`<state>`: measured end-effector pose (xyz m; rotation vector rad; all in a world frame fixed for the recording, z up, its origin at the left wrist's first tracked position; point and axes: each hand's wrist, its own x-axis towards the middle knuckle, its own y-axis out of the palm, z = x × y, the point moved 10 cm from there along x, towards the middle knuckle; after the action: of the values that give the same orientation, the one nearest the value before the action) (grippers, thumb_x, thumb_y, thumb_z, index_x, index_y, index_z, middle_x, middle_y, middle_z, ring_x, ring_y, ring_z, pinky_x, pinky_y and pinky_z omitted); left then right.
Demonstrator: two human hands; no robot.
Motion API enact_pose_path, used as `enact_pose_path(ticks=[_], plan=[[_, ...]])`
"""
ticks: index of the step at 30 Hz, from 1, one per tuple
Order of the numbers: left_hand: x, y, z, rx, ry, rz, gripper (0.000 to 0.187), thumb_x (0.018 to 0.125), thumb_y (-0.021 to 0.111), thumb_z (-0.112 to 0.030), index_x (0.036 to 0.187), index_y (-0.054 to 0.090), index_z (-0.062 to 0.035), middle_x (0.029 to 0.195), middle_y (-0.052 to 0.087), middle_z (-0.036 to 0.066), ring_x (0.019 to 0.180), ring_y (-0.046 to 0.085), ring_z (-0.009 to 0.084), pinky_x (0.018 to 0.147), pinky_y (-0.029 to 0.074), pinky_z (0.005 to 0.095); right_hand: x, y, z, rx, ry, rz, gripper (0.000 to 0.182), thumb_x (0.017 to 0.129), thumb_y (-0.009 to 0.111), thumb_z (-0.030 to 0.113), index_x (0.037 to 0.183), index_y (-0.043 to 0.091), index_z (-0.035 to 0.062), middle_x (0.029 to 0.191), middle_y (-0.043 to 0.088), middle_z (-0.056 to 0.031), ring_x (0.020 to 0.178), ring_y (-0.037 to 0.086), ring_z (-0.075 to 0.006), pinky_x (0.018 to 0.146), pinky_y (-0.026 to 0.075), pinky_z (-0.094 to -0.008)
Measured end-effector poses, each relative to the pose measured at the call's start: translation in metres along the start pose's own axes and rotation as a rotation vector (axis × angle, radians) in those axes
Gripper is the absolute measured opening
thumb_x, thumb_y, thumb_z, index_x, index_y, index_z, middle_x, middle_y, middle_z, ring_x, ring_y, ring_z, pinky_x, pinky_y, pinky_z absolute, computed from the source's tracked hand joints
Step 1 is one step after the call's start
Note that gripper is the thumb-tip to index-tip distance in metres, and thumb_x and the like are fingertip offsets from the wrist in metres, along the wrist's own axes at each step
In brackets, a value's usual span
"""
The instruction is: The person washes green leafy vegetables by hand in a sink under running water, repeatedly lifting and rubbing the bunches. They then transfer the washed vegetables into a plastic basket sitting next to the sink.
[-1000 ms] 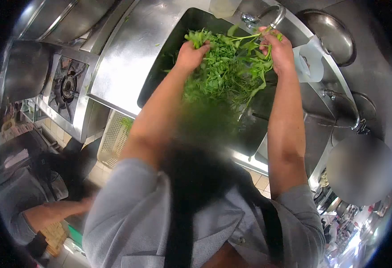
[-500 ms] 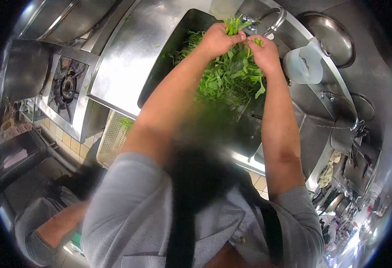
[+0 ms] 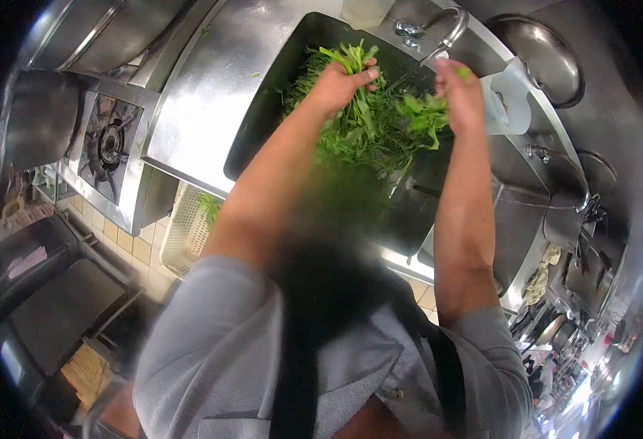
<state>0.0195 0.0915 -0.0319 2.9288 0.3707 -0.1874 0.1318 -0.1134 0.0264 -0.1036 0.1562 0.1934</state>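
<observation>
Fingers wrapped round a bunch of leafy greens (image 3: 358,106), my left hand (image 3: 339,86) is over the dark basin (image 3: 252,143). Stems stick up past its thumb, and the leaves hang below. To the right, near the tap (image 3: 453,33), my right hand (image 3: 462,95) is closed on a smaller bunch of greens (image 3: 424,117) and slightly smeared by motion. The leaves of this bunch hang out to its left. More loose greens (image 3: 343,150) lie in the basin under both hands; their near part is blurred.
A steel counter (image 3: 197,110) runs left of the basin, with a gas burner (image 3: 109,146) beyond it. Below sits a cream perforated basket (image 3: 182,234) holding some greens. At right are a translucent plastic container (image 3: 508,106) and a steel wok (image 3: 537,58). Another person's arm (image 3: 120,413) shows lower left.
My hands were together and have parted: the left moved left and down with its bunch, the right moved right with the smaller one. The other person has mostly left view at lower left.
</observation>
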Motion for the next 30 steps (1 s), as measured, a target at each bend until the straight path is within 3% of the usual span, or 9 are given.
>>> enact_pose_path(ticks=[2, 5, 8, 9, 16, 18, 20, 23, 30], plan=[[-0.009, 0.013, -0.014, -0.032, 0.02, -0.024, 0.03, 0.087, 0.069, -0.02, 0.109, 0.065, -0.0012, 0.087, 0.068, 0.006, 0.074, 0.062, 0.0152, 0.072, 0.048, 0.0334, -0.021, 0.045, 0.017, -0.336, -0.148, 0.198, 0.032, 0.083, 0.072, 0.031, 0.097, 0.068, 0.0025, 0.084, 0.068, -0.0063, 0.075, 0.062, -0.014, 0.065, 0.048, -0.0283], [-0.001, 0.024, 0.006, 0.368, 0.012, 0.036, 0.038, 0.08, 0.075, -0.033, 0.09, 0.068, 0.0025, 0.073, 0.066, 0.013, 0.067, 0.06, 0.0194, 0.065, 0.047, 0.035, -0.031, 0.083, 0.006, -0.637, -0.321, 0.294, 0.033, 0.081, 0.072, 0.033, 0.097, 0.069, 0.0048, 0.078, 0.07, -0.0094, 0.069, 0.065, -0.017, 0.067, 0.05, -0.0325], [-0.006, 0.027, 0.016, 0.518, -0.17, 0.1, 0.044, 0.082, 0.071, -0.037, 0.098, 0.068, 0.0037, 0.089, 0.068, 0.019, 0.079, 0.064, 0.0225, 0.076, 0.049, 0.0381, -0.036, 0.083, 0.015, -0.729, -0.197, 0.245, 0.033, 0.08, 0.071, 0.032, 0.098, 0.069, 0.0048, 0.078, 0.07, -0.0119, 0.069, 0.066, -0.0177, 0.068, 0.051, -0.0323], [-0.018, 0.023, -0.005, 0.471, -0.165, 0.031, 0.044, 0.078, 0.077, -0.038, 0.087, 0.067, 0.0035, 0.07, 0.063, 0.012, 0.061, 0.056, 0.0192, 0.059, 0.046, 0.0359, -0.032, 0.077, 0.009, -0.507, -0.18, 0.235, 0.031, 0.081, 0.07, 0.031, 0.097, 0.069, 0.004, 0.078, 0.068, -0.0108, 0.068, 0.064, -0.017, 0.064, 0.049, -0.0308], [-0.033, 0.003, 0.006, 0.08, -0.207, -0.068, 0.04, 0.082, 0.074, -0.036, 0.095, 0.067, 0.0019, 0.082, 0.065, 0.01, 0.072, 0.057, 0.0148, 0.065, 0.047, 0.0349, -0.007, 0.041, -0.007, 0.116, 0.038, 0.189, 0.029, 0.085, 0.068, 0.023, 0.103, 0.062, 0.001, 0.076, 0.059, -0.0027, 0.059, 0.053, -0.0124, 0.055, 0.041, -0.0268], [-0.045, -0.019, -0.005, 0.319, -0.267, -0.165, 0.036, 0.085, 0.072, -0.032, 0.1, 0.067, -0.0007, 0.087, 0.066, 0.009, 0.077, 0.058, 0.0142, 0.071, 0.047, 0.0335, -0.002, 0.033, -0.003, 0.109, 0.017, 0.168, 0.026, 0.086, 0.067, 0.021, 0.102, 0.062, 0.0017, 0.074, 0.058, -0.0022, 0.06, 0.052, -0.0112, 0.055, 0.04, -0.0263], [-0.028, -0.042, 0.024, 0.188, -0.078, -0.208, 0.032, 0.086, 0.07, -0.031, 0.106, 0.069, -0.0062, 0.09, 0.068, 0.006, 0.079, 0.059, 0.015, 0.073, 0.047, 0.0331, 0.003, 0.027, 0.003, 0.092, -0.031, 0.158, 0.025, 0.087, 0.068, 0.02, 0.101, 0.059, 0.0022, 0.079, 0.061, -0.0036, 0.058, 0.048, -0.0101, 0.055, 0.038, -0.0252], [-0.024, -0.066, 0.026, 0.336, -0.176, -0.267, 0.032, 0.086, 0.07, -0.031, 0.105, 0.068, -0.0047, 0.091, 0.068, 0.005, 0.077, 0.06, 0.0148, 0.072, 0.047, 0.0327, -0.007, 0.025, 0.023, -0.096, -0.077, 0.088, 0.029, 0.085, 0.07, 0.021, 0.104, 0.062, 0.0015, 0.074, 0.059, -0.0017, 0.059, 0.051, -0.009, 0.054, 0.039, -0.025], [0.007, 0.006, -0.049, 0.113, 0.141, 0.096, 0.031, 0.082, 0.073, -0.026, 0.102, 0.068, -0.0028, 0.085, 0.068, 0.004, 0.072, 0.059, 0.0124, 0.068, 0.046, 0.0289, -0.016, 0.079, 0.007, -0.226, -0.033, 0.423, 0.031, 0.084, 0.073, 0.026, 0.104, 0.063, 0.0035, 0.073, 0.061, -0.0007, 0.059, 0.048, -0.0077, 0.054, 0.038, -0.0247]])
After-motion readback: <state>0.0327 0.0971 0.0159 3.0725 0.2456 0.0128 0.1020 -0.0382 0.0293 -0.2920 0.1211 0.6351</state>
